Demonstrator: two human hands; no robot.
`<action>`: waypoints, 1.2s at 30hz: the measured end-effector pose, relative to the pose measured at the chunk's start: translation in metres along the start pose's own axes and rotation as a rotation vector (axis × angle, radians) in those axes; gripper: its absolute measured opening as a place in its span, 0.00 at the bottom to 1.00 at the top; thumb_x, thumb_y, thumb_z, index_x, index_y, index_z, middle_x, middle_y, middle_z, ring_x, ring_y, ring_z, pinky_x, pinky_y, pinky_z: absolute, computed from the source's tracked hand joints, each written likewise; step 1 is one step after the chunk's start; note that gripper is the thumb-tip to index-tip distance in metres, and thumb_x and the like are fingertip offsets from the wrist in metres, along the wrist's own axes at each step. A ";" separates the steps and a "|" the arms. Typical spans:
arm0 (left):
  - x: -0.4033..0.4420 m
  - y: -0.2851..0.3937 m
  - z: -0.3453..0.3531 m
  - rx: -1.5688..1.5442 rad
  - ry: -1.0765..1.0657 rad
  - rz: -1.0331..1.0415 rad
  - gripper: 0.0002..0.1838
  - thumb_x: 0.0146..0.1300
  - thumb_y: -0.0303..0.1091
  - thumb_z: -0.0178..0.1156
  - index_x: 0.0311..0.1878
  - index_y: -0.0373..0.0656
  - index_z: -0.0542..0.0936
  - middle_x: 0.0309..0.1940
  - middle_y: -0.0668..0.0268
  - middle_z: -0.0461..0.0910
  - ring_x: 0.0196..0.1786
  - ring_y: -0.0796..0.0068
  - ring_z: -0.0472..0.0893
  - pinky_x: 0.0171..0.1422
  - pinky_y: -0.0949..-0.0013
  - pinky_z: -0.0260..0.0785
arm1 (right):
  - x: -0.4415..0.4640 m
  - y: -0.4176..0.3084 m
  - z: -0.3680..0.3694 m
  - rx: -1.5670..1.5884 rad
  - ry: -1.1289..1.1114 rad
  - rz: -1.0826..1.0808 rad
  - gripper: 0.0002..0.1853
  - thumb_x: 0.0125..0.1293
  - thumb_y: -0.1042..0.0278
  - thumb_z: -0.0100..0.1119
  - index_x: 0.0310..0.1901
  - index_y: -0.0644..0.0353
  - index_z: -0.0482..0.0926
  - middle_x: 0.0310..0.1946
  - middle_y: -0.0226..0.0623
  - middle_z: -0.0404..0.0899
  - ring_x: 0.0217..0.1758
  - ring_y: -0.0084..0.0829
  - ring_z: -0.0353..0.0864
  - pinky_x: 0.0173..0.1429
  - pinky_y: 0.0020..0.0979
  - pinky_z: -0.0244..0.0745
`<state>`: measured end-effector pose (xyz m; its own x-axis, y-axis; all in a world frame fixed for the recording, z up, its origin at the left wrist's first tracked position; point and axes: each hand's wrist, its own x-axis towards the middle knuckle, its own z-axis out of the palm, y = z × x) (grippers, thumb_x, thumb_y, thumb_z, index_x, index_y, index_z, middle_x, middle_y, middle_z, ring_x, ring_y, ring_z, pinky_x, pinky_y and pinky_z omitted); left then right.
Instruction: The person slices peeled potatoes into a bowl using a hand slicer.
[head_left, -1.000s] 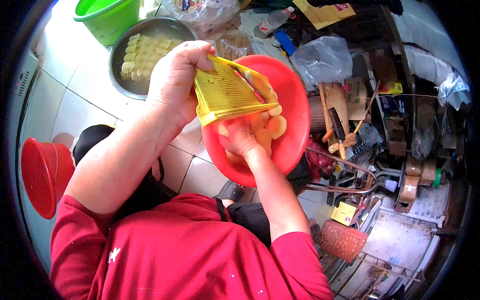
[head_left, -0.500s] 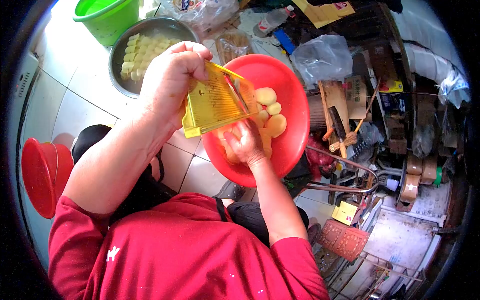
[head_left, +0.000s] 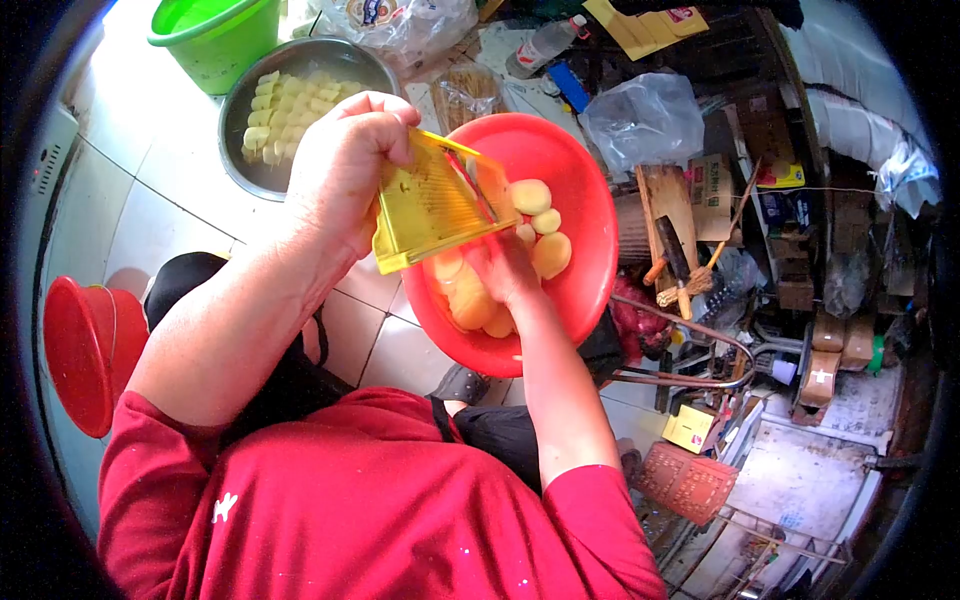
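One left hand [head_left: 345,170] up top, fingers wrapped snugly around the upper end of a yellow slicer [head_left: 430,205], ridged face showing. Gripping it way up there probably keeps those fingers clear of the working face. The right hand [head_left: 510,268] is down low, partly tucked behind the slicer's edge, so honestly I can't tell if its fingers are wide, narrow or pinching something.

The slicer hangs tilted above a red basin [head_left: 578,165], and I'd guess that's so anything coming off it lands inside and not on the tiled floor [head_left: 160,222]. In the basin: peeled potatoes [head_left: 551,255], or they sure look like it. Some are bunched beside the right hand, on the person's side, and a few lie a bit apart toward the far side. It's right in front of the dark trousers [head_left: 490,430], handy for both arms imo. No idea what's propping it up.

Further out, just past the left hand, a metal bowl [head_left: 236,120] holds pale pieces [head_left: 290,110] in pretty tidy rows, near enough to reach I reckon. Green bucket [head_left: 225,55] just beside that, red bucket [head_left: 75,355] out past the left elbow.
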<state>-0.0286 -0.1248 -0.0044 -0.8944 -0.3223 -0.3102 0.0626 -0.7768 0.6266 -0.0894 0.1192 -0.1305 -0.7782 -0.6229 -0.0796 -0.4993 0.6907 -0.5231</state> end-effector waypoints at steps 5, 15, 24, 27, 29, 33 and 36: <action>-0.003 -0.007 -0.002 0.147 0.000 -0.043 0.13 0.40 0.17 0.49 0.32 0.40 0.74 0.36 0.64 0.75 0.38 0.69 0.74 0.48 0.71 0.69 | -0.021 0.007 0.011 0.038 0.071 -0.042 0.27 0.65 0.55 0.58 0.62 0.61 0.69 0.57 0.54 0.73 0.62 0.55 0.69 0.66 0.44 0.64; -0.011 -0.016 -0.008 0.188 -0.066 -0.068 0.12 0.41 0.16 0.48 0.31 0.39 0.74 0.38 0.63 0.76 0.39 0.69 0.75 0.44 0.72 0.69 | -0.060 -0.002 0.004 -0.041 0.171 0.004 0.23 0.61 0.56 0.63 0.52 0.64 0.74 0.47 0.54 0.77 0.52 0.55 0.75 0.60 0.46 0.68; -0.020 -0.006 -0.002 0.359 -0.110 -0.101 0.12 0.42 0.17 0.49 0.32 0.39 0.75 0.38 0.63 0.76 0.38 0.69 0.75 0.40 0.74 0.68 | -0.038 0.023 -0.028 -0.016 0.260 0.237 0.22 0.59 0.64 0.61 0.54 0.62 0.74 0.48 0.51 0.76 0.54 0.52 0.74 0.62 0.44 0.69; -0.016 -0.006 -0.003 0.351 -0.103 -0.108 0.12 0.43 0.17 0.49 0.32 0.39 0.75 0.39 0.63 0.76 0.38 0.70 0.76 0.40 0.74 0.68 | -0.005 0.040 -0.039 -0.121 0.323 0.315 0.25 0.54 0.69 0.64 0.56 0.61 0.74 0.51 0.49 0.75 0.56 0.50 0.73 0.62 0.44 0.70; -0.014 -0.006 -0.005 0.345 -0.100 -0.104 0.12 0.43 0.17 0.49 0.33 0.39 0.75 0.39 0.63 0.76 0.38 0.70 0.76 0.41 0.74 0.68 | 0.014 0.051 -0.042 -0.261 0.345 0.226 0.30 0.51 0.71 0.67 0.59 0.58 0.73 0.54 0.47 0.73 0.58 0.49 0.73 0.62 0.43 0.70; -0.012 -0.008 -0.005 0.280 -0.074 -0.107 0.13 0.43 0.16 0.50 0.33 0.39 0.76 0.39 0.63 0.77 0.40 0.69 0.76 0.44 0.73 0.69 | 0.041 0.068 -0.035 -0.402 0.175 0.260 0.34 0.49 0.71 0.71 0.61 0.49 0.73 0.57 0.48 0.70 0.59 0.50 0.72 0.63 0.43 0.71; -0.013 -0.007 -0.004 0.274 -0.057 -0.126 0.13 0.43 0.16 0.50 0.33 0.39 0.76 0.40 0.63 0.77 0.42 0.69 0.76 0.48 0.71 0.70 | 0.048 0.083 -0.026 -0.295 0.182 0.346 0.37 0.47 0.71 0.72 0.62 0.45 0.71 0.55 0.48 0.70 0.58 0.51 0.72 0.61 0.45 0.72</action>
<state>-0.0153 -0.1178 -0.0075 -0.9113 -0.1959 -0.3622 -0.1655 -0.6312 0.7577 -0.1778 0.1566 -0.1562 -0.9583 -0.2825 -0.0424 -0.2661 0.9368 -0.2272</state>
